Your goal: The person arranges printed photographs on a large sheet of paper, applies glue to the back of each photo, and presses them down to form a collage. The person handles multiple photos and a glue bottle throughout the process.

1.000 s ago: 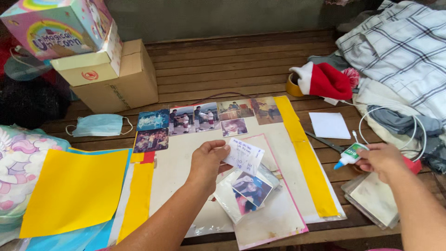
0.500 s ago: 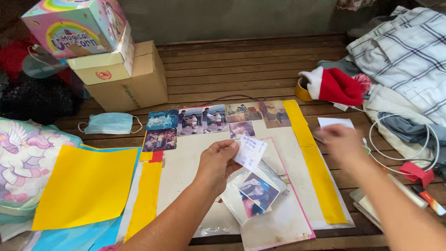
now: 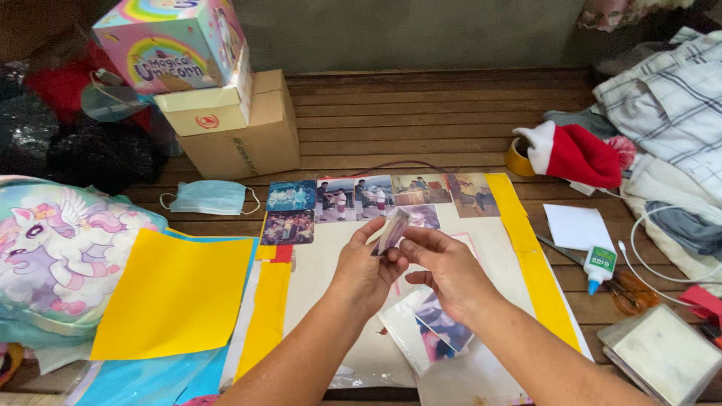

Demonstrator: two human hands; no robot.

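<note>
Two hands are showing, the left hand (image 3: 365,271) and the right hand (image 3: 447,271), pinching one small photo (image 3: 392,231) between them. Six photos (image 3: 376,198) are lying glued in the far rows. Three boxes (image 3: 226,113) are stacking at far left. One face mask (image 3: 209,197), one glue bottle (image 3: 599,268) and one red hat (image 3: 575,154) are lying around.

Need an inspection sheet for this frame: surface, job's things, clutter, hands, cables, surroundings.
Surface: wooden slat floor, pale board with yellow strip.
Job's things: small photo pinched by both hands; row of photos on board; sleeved photos below.
Clutter: glue bottle, scissors, face mask, yellow paper, santa hat.
Hands: left hand and right hand both grip the photo.
Cables: white cable, right.
Surroundings: stacked boxes, laundry.
</note>
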